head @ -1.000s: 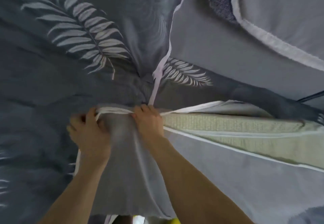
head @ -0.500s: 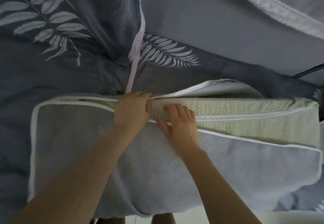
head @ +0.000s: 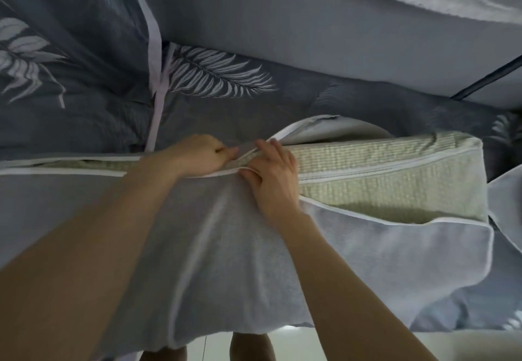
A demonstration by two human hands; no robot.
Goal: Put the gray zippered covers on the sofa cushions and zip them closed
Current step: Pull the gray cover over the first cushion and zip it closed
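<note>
Open way: rightward, where the gray cover (head: 226, 247) gapes over the cushion (head: 381, 179).
Blocked: mid-seam, left hand (head: 197, 154) and right hand (head: 272, 175) crowd together.
Behind: leaf-print bedding (head: 226, 78), close.

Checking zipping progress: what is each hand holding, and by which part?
Both hold the gray cover at its open zipper edge: the left hand pinches it where the opening starts; the right hand grips the white-piped edges beside it.
</note>
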